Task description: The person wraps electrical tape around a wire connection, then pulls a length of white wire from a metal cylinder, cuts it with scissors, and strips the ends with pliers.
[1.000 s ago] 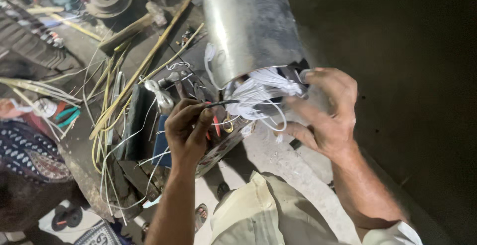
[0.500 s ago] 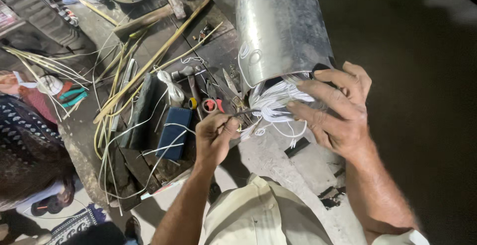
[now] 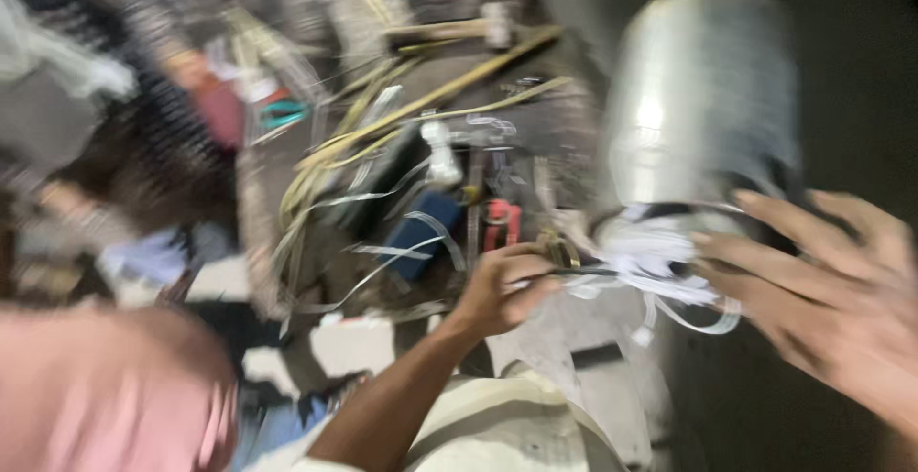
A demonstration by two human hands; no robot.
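Two hands at work: left hand point(image 3: 502, 290), right hand point(image 3: 841, 309). One metal cylinder point(image 3: 703, 99). One bundle of white strips point(image 3: 660, 262). Loose floor clutter too blurred to count.

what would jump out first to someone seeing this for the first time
The shiny metal cylinder at upper right, with a bunch of white strips spilling from its near end. The right hand spreads beside that end while the left hand pinches a thin dark tool there. Left of them lies a blurred tangle of yellowish wires.
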